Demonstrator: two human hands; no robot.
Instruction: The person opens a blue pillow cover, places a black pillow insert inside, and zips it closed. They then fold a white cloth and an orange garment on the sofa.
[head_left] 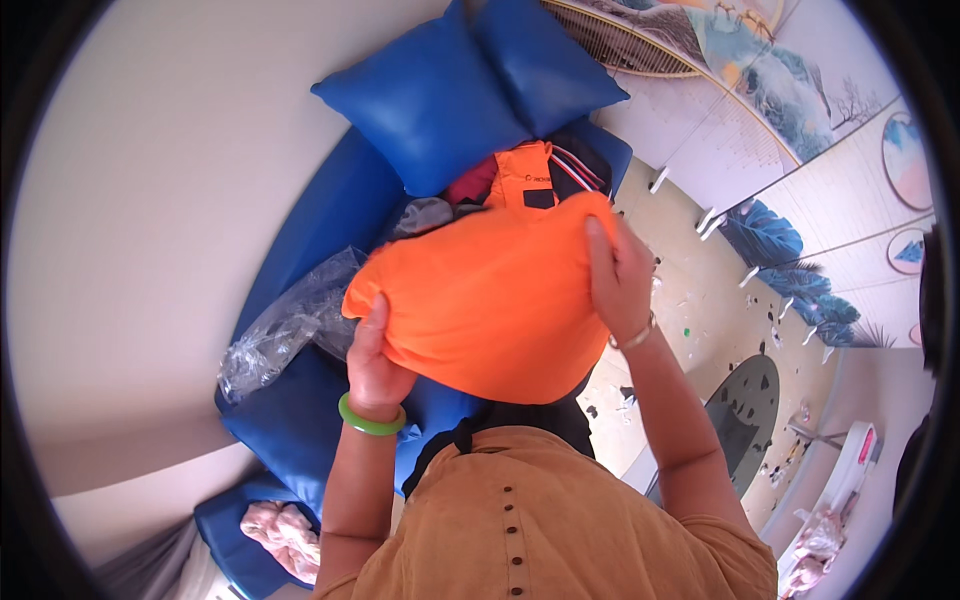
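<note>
A large, plain bright-orange cloth (480, 300) is stretched between my two hands in front of my body, above the blue sofa. Its kind cannot be made out; it looks soft and slightly bulging. My left hand (378, 368) grips its lower left corner, thumb on top and the other fingers hidden beneath. At its upper right edge, my right hand (622, 278) pinches the cloth with the thumb over the front. Behind it, partly covered, lies a pile of clothes with an orange garment (522, 172) with a dark patch and a dark garment (580, 172) with striped trim.
Clear crumpled plastic (290, 325) lies on the blue sofa (290, 245), left of the cloth. Two blue cushions (430, 95) lean at the far end. Scraps litter the pale floor (680, 330) around a grey oval mat (748, 420). White cabinets (840, 210) line the right.
</note>
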